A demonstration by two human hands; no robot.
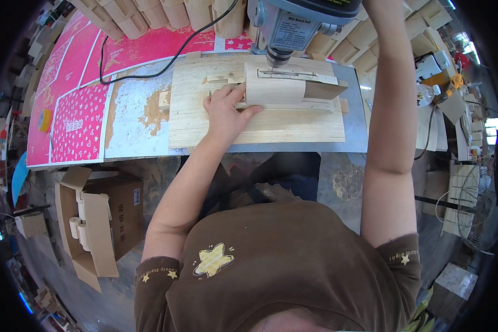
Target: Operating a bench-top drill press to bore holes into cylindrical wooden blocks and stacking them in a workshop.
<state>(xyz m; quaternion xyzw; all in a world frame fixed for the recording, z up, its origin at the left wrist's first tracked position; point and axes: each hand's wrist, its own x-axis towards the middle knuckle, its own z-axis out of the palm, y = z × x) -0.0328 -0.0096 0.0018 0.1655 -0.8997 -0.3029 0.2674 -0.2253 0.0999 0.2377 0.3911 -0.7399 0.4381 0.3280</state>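
A pale rounded wooden piece (274, 91) with a long slot in its upper side lies in a wooden jig on a flat board (249, 131). My left hand (227, 108) holds its left end, fingers against the end and thumb stretched along the near side. Directly above the slot is the chuck (278, 57) of a grey-blue bench drill (293, 27); whether the bit touches the wood I cannot tell. A flat brownish block (322, 91) sits at the piece's right end. My right forearm rises past the drill's right side, its hand cut off by the upper edge.
Rows of similar wooden pieces (174, 12) stand behind the drill. A black cable (166, 69) loops over the pink-and-white table covering (144, 52), near sawdust (154, 113) and a yellow tape roll (45, 120). An open cardboard box (119, 216) with wooden cylinders stands on the floor, left.
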